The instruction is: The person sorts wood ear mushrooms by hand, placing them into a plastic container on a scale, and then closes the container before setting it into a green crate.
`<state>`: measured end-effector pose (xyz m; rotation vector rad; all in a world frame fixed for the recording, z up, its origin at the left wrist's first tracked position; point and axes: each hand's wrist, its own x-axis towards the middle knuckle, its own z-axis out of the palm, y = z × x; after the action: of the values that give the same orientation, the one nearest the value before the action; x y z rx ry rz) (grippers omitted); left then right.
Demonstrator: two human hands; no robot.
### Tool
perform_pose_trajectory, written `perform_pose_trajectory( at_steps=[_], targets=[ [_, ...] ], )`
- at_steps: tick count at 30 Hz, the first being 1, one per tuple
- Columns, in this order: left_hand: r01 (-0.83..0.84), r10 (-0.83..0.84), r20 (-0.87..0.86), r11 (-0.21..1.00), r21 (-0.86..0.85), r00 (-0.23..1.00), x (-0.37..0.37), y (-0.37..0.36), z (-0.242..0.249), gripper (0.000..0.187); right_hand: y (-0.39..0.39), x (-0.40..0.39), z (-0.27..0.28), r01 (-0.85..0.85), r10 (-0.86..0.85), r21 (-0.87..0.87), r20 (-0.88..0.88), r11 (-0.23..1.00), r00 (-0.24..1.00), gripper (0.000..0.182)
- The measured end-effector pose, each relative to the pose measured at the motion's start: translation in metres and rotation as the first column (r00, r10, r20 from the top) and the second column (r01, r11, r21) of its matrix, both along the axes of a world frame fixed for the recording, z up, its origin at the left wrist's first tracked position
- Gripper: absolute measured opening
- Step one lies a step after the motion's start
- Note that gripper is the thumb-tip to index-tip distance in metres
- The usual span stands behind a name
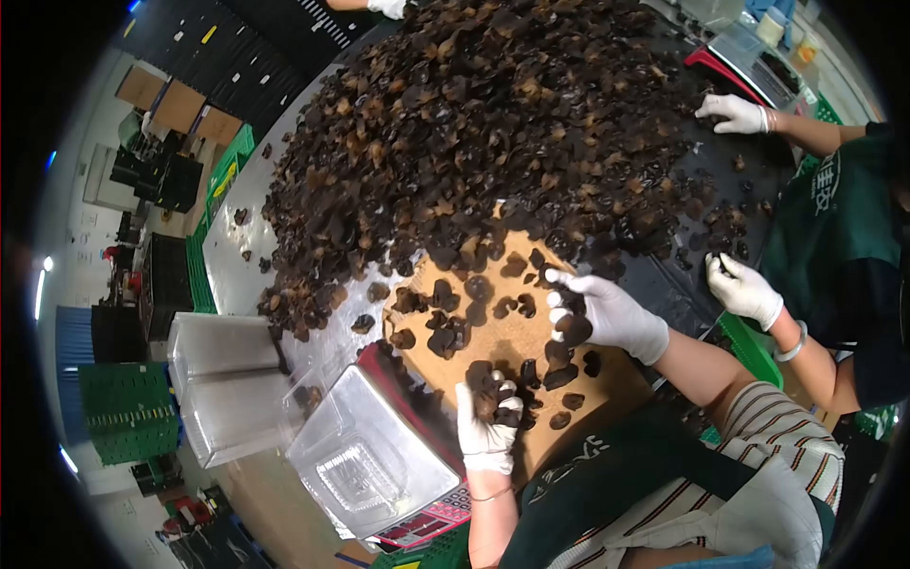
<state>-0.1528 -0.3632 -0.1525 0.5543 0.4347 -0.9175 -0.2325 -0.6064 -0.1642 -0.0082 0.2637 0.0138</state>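
Observation:
My left hand (486, 438), in a white glove, is closed around a few dark wood ear mushrooms (483, 391) above the near side of a brown cardboard sheet (607, 384). My right hand (611, 313), also gloved, curls its fingers around a dark wood ear piece (573, 330) over the sheet's right part. Several loose wood ears (445, 334) lie scattered on the cardboard between and beyond my hands. Past them rises a large heap of wood ears (474, 123).
A weighing scale (417, 450) with a clear plastic tray (363, 484) stands left of my left hand. Farther left are stacked clear trays (227, 389). At right, a co-worker's gloved hands (737, 116) are near the heap. Another gloved hand (387, 8) shows at the top.

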Motion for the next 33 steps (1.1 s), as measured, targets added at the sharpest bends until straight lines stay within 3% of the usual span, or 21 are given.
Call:
perform_pose_trajectory(
  at_steps=[3, 6, 7, 9, 10, 11, 13, 14, 15, 17, 18, 19, 21, 23, 25, 26, 27, 29, 31, 32, 33],
  targets=[
    [0.007, -0.006, -0.058, 1.000, 0.028, 0.998, -0.001, -0.002, 0.004, 0.028, 0.011, 0.006, 0.017, -0.003, 0.019, 0.080, -0.198, 0.997, 0.980, 0.030],
    [-0.006, 0.005, -0.076, 1.000, -0.016, 0.997, 0.006, 0.002, 0.005, 0.026, 0.012, 0.007, 0.004, -0.079, 0.066, -0.043, -0.243, 0.996, 0.968, 0.027],
    [-0.045, 0.051, -0.060, 0.994, 0.095, 0.997, 0.005, 0.004, 0.009, 0.029, 0.011, 0.005, 0.001, -0.159, 0.074, -0.342, -0.250, 0.926, 0.965, 0.026],
    [-0.038, -0.079, 0.297, 0.929, 0.369, 0.952, 0.001, -0.004, 0.028, 0.031, 0.007, 0.004, 0.002, -0.268, 0.082, -0.808, -0.266, 0.524, 0.961, 0.024],
    [-0.032, -0.232, 0.470, 0.872, 0.488, 0.852, 0.003, 0.003, 0.017, 0.033, 0.014, 0.005, -0.006, -0.084, -0.023, -0.991, -0.087, 0.103, 0.996, 0.024],
    [-0.004, -0.412, 0.547, 0.796, 0.606, 0.729, 0.005, 0.010, 0.008, 0.031, 0.015, 0.003, -0.005, -0.009, 0.030, -0.978, -0.016, -0.209, 0.999, 0.038],
    [-0.074, -0.692, 0.628, 0.649, 0.757, 0.355, 0.004, 0.011, -0.003, 0.030, 0.018, -0.006, 0.025, -0.051, 0.239, -0.888, -0.179, -0.458, 0.954, 0.055],
    [-0.279, -0.760, 0.649, 0.615, 0.737, 0.038, 0.004, -0.004, 0.012, 0.020, 0.028, -0.013, 0.014, -0.008, 0.242, -0.794, -0.195, -0.608, 0.951, 0.071],
    [-0.333, -0.826, 0.559, 0.549, 0.766, -0.076, 0.000, -0.009, 0.010, 0.029, 0.033, -0.015, 0.019, 0.050, 0.269, -0.682, -0.219, -0.729, 0.938, 0.066],
    [-0.379, -0.927, 0.329, 0.374, 0.847, -0.179, -0.013, -0.023, 0.013, 0.039, 0.041, -0.015, 0.013, 0.027, 0.291, -0.651, -0.301, -0.758, 0.908, 0.046],
    [-0.383, -0.947, 0.220, 0.298, 0.874, -0.236, -0.015, -0.026, 0.006, 0.050, 0.039, -0.013, 0.004, 0.068, 0.283, -0.678, -0.211, -0.732, 0.935, 0.039],
    [-0.426, -0.943, 0.143, 0.267, 0.864, -0.302, -0.017, -0.027, 0.004, 0.049, 0.036, -0.012, -0.008, 0.112, 0.272, -0.702, -0.120, -0.704, 0.955, 0.033],
    [-0.419, -0.929, 0.207, 0.327, 0.847, -0.307, -0.014, -0.029, 0.006, 0.036, 0.027, -0.004, -0.010, 0.177, 0.198, -0.774, 0.068, -0.608, 0.978, 0.016],
    [-0.408, -0.926, 0.304, 0.372, 0.834, -0.224, -0.010, -0.024, -0.004, 0.025, 0.016, 0.002, -0.009, 0.053, 0.018, -0.959, 0.050, -0.277, 0.999, 0.009],
    [-0.365, -0.888, 0.444, 0.454, 0.813, -0.116, -0.007, -0.023, -0.005, 0.016, 0.005, 0.000, 0.016, -0.166, -0.133, -0.929, -0.220, 0.331, 0.966, 0.006],
    [-0.328, -0.848, 0.528, 0.511, 0.794, -0.044, -0.006, -0.022, 0.001, 0.013, -0.002, -0.002, 0.022, -0.162, -0.179, -0.851, -0.284, 0.500, 0.942, 0.007],
    [-0.292, -0.799, 0.600, 0.567, 0.770, 0.031, -0.006, -0.021, 0.006, 0.010, -0.006, -0.006, 0.011, -0.068, -0.219, -0.818, -0.231, 0.572, 0.948, 0.009],
    [-0.208, -0.769, 0.638, 0.628, 0.749, -0.024, -0.011, -0.015, 0.013, 0.013, -0.002, -0.017, 0.013, -0.073, -0.236, -0.950, -0.149, 0.305, 0.960, 0.010],
    [-0.146, -0.792, 0.590, 0.610, 0.779, -0.156, -0.023, -0.014, 0.031, 0.014, 0.002, -0.030, -0.001, 0.197, -0.044, -0.933, 0.220, -0.301, 0.975, 0.013],
    [-0.182, -0.776, 0.577, 0.624, 0.760, -0.253, -0.030, -0.019, 0.037, 0.017, 0.005, -0.037, 0.007, 0.254, 0.048, -0.876, 0.258, -0.409, 0.965, 0.016],
    [-0.201, -0.759, 0.540, 0.630, 0.750, -0.362, -0.037, -0.021, 0.036, 0.023, 0.009, -0.052, 0.019, 0.112, 0.149, -0.875, 0.047, -0.471, 0.988, 0.017]
  ],
)
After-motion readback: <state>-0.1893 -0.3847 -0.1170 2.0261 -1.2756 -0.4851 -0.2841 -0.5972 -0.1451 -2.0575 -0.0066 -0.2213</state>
